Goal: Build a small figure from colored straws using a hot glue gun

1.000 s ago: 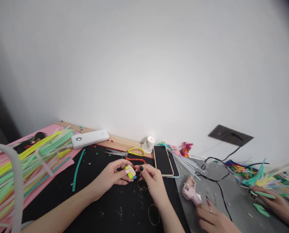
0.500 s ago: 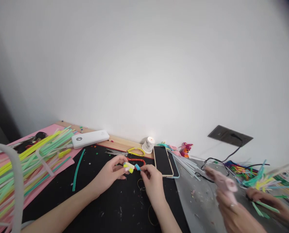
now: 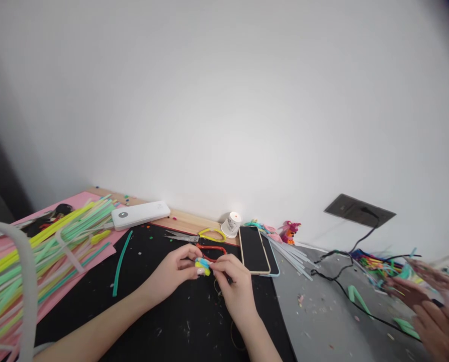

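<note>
My left hand (image 3: 173,271) and my right hand (image 3: 234,284) meet over the black mat (image 3: 171,322), both pinched on a small bundle of yellow, white and blue straw pieces (image 3: 202,265). Red-handled scissors (image 3: 213,250) lie just behind the bundle. A thin ring (image 3: 235,336) lies on the mat under my right forearm.
A pile of long coloured straws (image 3: 39,251) covers pink paper at left, with a green straw (image 3: 120,261) beside it. A white power bank (image 3: 140,214), yellow-handled scissors (image 3: 199,235), a small cup (image 3: 232,224) and a phone (image 3: 252,249) line the back. Another person's hands (image 3: 431,306) blur at far right.
My right hand has closed back in on the bundle, bringing the blue piece against the yellow ones. The other person lifted the pink glue gun away; their hands moved to the far right.
</note>
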Demonstrator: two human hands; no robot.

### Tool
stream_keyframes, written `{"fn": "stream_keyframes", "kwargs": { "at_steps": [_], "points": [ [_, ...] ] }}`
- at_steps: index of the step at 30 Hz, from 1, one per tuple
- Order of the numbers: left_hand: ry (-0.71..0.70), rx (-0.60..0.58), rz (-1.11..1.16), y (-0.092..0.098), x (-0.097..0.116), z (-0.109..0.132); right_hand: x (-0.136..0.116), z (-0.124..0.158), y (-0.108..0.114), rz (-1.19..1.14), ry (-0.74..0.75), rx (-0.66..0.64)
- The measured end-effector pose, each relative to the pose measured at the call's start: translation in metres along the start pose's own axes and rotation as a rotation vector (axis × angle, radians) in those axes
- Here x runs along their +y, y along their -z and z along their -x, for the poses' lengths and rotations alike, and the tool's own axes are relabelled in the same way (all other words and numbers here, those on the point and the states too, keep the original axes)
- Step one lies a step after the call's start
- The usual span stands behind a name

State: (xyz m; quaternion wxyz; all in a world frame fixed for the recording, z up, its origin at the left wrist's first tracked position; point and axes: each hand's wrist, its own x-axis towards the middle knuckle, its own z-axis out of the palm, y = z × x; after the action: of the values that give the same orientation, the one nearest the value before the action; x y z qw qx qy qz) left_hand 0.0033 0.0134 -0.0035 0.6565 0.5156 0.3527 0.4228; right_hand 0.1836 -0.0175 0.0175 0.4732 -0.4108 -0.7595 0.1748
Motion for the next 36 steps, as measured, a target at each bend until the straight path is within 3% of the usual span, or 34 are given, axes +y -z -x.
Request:
{"fn": "stream_keyframes", "kwargs": {
  "at_steps": [17, 23, 28, 31, 36],
  "points": [
    [-0.037, 0.012, -0.029, 0.0, -0.003, -0.001, 0.0, 0.001, -0.003, 0.041, -0.037, -0.022],
    [0.0, 0.042, 0.007, 0.0, -0.001, -0.001, 0.003, -0.002, 0.003, -0.101, -0.231, 0.111],
    [-0.013, 0.019, -0.003, -0.001, -0.002, 0.001, 0.006, 0.0, -0.007, -0.269, -0.396, 0.017],
    [-0.025, 0.03, -0.013, -0.002, -0.002, 0.002, 0.005, 0.001, -0.01, -0.287, -0.389, 0.074],
    [-0.024, 0.087, -0.002, -0.002, 0.0, 0.002, 0.004, 0.003, -0.008, -0.095, -0.311, 0.086]
  ]
}}
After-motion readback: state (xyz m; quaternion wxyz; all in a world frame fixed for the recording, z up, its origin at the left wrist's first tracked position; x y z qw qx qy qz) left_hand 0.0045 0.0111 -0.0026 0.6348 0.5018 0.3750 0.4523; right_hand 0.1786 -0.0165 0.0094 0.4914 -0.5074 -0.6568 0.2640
